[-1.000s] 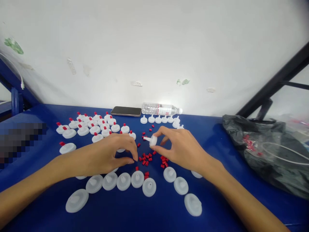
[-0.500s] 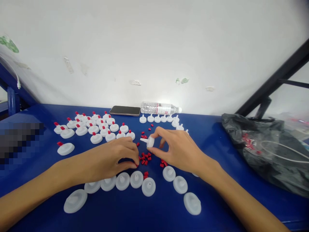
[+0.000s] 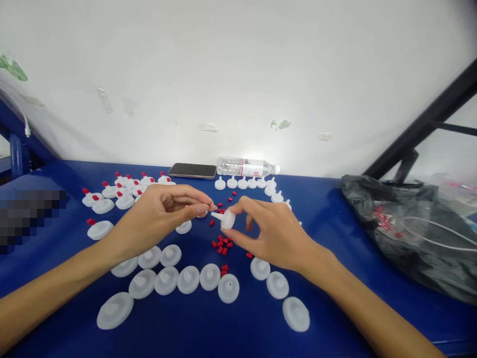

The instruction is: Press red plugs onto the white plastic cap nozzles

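Between thumb and fingers, my right hand holds a white nozzle lid, its spout tilted toward the left. My left hand is closed in a pinch just off the spout's tip; a small red cap, mostly hidden, seems to be in its fingertips. Below the hands lies a loose pile of small red caps. Several white lids with bare spouts are spread along the near side. At the far left stand white lids with red caps on their spouts, partly covered by my left hand.
On the blue table, a phone and a clear plastic bottle lie by the white wall. More bare-spouted white lids line up before the bottle. A dark plastic bag with red pieces sits at the right.
My left hand has risen from the red cap pile to the spout, uncovering some white lids on the near left. My right hand has shifted slightly left with its lid.
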Demonstrator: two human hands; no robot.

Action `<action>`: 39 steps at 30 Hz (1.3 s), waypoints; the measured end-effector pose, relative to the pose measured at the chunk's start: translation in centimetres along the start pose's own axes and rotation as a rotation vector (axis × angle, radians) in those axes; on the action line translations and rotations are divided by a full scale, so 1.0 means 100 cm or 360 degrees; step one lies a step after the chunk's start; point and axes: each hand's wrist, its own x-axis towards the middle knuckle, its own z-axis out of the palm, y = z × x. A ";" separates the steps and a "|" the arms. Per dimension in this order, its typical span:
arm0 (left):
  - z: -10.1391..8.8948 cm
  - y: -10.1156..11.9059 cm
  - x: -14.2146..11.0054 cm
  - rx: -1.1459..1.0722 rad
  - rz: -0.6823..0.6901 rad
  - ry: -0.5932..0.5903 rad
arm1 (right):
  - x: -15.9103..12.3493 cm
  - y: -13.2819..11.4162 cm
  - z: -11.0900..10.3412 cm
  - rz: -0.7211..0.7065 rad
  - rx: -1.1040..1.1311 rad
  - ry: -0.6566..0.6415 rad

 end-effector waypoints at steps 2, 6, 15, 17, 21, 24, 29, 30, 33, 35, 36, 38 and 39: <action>0.002 0.001 -0.001 -0.0005 -0.0026 -0.0047 | -0.001 0.000 0.002 -0.0032 0.0020 0.0043; 0.005 0.004 -0.001 0.0066 -0.0019 -0.0108 | -0.002 0.001 0.005 -0.0097 0.0023 0.0134; 0.012 -0.007 -0.006 0.0578 0.0539 0.0027 | -0.003 0.004 0.009 -0.0237 0.0032 0.0245; 0.012 -0.012 -0.006 0.0689 0.0770 0.0061 | -0.004 0.002 0.012 -0.0253 0.0021 0.0322; 0.011 -0.015 -0.004 0.0872 0.1195 0.0098 | -0.004 0.000 0.016 -0.0336 -0.0062 0.0469; 0.013 -0.016 -0.004 0.0913 0.1288 0.0085 | -0.004 0.001 0.018 -0.0415 -0.0086 0.0505; 0.016 -0.019 -0.006 0.0794 0.1319 0.0116 | -0.004 0.001 0.021 -0.0506 -0.0163 0.0611; 0.016 -0.020 -0.006 0.0786 0.1328 0.0121 | -0.004 0.000 0.021 -0.0508 -0.0172 0.0632; 0.015 -0.022 -0.007 0.0779 0.1320 0.0085 | -0.004 -0.001 0.023 -0.0520 -0.0191 0.0673; 0.015 -0.022 -0.007 0.0721 0.1266 0.0063 | -0.004 -0.001 0.023 -0.0526 -0.0202 0.0696; 0.015 -0.022 -0.008 0.0681 0.1242 0.0071 | -0.004 -0.002 0.022 -0.0529 -0.0209 0.0707; 0.016 -0.020 -0.009 0.0629 0.1221 0.0114 | -0.004 -0.002 0.021 -0.0539 -0.0225 0.0734; 0.016 -0.018 -0.009 0.0632 0.1221 0.0131 | -0.004 -0.003 0.021 -0.0548 -0.0234 0.0750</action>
